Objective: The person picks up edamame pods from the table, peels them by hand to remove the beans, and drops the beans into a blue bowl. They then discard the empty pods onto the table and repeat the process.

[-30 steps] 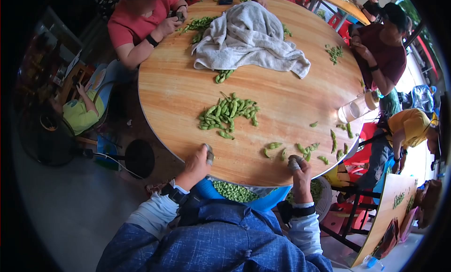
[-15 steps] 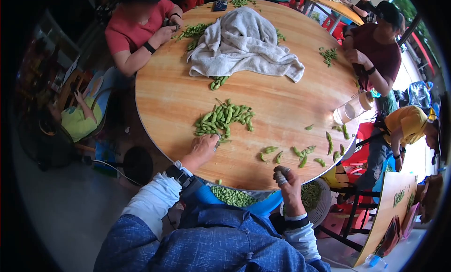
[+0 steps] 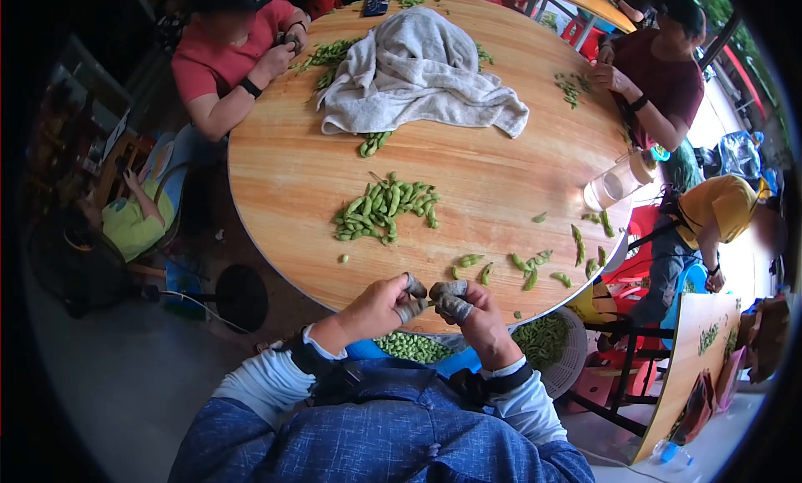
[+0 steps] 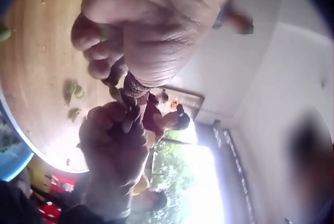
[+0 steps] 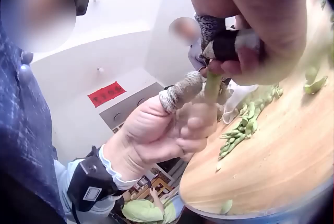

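Observation:
Over the table's near edge my two hands meet at a green soybean pod [image 5: 212, 87]. My left hand [image 3: 376, 306] pinches its lower end between thumb and fingers. At the pod's other end, the fingertips of my right hand [image 3: 478, 314] grip it. Grey wrapping covers the thumb and some fingertips, with a black band on one right finger [image 5: 225, 46]. In the head view the fingers mostly hide the pod. A pile of pods [image 3: 386, 207] lies on the round wooden table [image 3: 484, 191] beyond my left hand, and several loose pods [image 3: 530, 270] lie beyond my right.
Below the table edge, a blue tub holds shelled beans [image 3: 413, 347], beside a white basket [image 3: 571, 358] of pods. A grey towel [image 3: 422, 74] covers a mound at the table's far side. A clear bottle [image 3: 618, 181] stands right. People sit at both sides.
My left hand reached forward to the pile, then came back toward my body with a pod. The right hand moved inward to the left, and both hands now meet at the pod.

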Action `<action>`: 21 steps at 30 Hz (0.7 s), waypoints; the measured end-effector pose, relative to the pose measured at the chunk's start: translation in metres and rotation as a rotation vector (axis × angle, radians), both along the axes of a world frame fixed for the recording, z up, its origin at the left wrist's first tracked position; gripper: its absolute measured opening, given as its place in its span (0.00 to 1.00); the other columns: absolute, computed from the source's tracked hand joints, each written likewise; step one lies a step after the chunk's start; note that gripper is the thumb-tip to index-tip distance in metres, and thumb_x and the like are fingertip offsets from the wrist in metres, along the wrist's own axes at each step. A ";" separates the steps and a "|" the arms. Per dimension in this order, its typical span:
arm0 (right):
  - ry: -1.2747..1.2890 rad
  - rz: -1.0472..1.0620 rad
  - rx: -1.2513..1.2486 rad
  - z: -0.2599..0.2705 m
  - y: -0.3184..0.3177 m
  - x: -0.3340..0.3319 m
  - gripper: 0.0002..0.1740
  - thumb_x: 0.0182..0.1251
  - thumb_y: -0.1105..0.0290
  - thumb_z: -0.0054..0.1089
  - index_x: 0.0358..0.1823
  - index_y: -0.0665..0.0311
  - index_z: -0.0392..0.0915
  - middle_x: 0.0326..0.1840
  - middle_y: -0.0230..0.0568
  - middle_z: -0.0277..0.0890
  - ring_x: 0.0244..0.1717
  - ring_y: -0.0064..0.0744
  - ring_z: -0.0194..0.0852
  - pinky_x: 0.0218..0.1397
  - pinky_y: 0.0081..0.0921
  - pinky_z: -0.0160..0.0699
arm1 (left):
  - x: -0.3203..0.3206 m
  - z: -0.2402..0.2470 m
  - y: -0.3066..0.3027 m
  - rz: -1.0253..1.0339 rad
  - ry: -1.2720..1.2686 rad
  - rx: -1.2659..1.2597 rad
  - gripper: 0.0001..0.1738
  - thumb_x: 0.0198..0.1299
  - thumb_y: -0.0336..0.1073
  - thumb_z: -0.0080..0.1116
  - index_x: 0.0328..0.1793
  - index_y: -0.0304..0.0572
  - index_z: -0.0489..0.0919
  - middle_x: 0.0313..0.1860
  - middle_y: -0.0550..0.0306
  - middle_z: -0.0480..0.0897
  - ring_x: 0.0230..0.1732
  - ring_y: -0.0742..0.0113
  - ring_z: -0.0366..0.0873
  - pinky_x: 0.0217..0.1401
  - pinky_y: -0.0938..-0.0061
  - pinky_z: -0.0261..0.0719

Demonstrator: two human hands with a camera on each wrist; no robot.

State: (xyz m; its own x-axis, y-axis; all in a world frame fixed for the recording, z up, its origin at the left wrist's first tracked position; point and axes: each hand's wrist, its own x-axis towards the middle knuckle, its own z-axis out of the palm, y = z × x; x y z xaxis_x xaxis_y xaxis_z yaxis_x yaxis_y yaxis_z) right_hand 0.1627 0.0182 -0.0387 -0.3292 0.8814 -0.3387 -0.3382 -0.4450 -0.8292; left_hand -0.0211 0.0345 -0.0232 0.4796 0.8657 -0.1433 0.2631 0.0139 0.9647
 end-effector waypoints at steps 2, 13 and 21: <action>0.040 0.030 -0.003 0.004 -0.001 0.002 0.10 0.55 0.72 0.54 0.39 0.66 0.74 0.29 0.30 0.74 0.27 0.15 0.65 0.29 0.12 0.62 | -0.007 -0.006 0.005 -0.080 -0.126 -0.340 0.09 0.58 0.36 0.47 0.39 0.38 0.71 0.21 0.67 0.70 0.21 0.81 0.64 0.21 0.84 0.60; -0.051 -0.105 0.007 0.030 -0.016 -0.004 0.11 0.56 0.68 0.55 0.38 0.66 0.74 0.28 0.26 0.71 0.27 0.14 0.61 0.31 0.12 0.59 | 0.005 0.002 -0.010 0.109 -0.366 -0.456 0.03 0.55 0.27 0.47 0.34 0.37 0.71 0.23 0.65 0.72 0.21 0.81 0.65 0.22 0.84 0.62; 0.043 -0.091 -0.025 0.025 -0.022 -0.007 0.11 0.55 0.67 0.56 0.36 0.67 0.73 0.25 0.26 0.69 0.25 0.15 0.60 0.28 0.13 0.58 | 0.013 0.025 -0.013 0.097 -0.041 0.029 0.04 0.53 0.27 0.49 0.31 0.32 0.71 0.23 0.48 0.76 0.26 0.69 0.73 0.29 0.74 0.70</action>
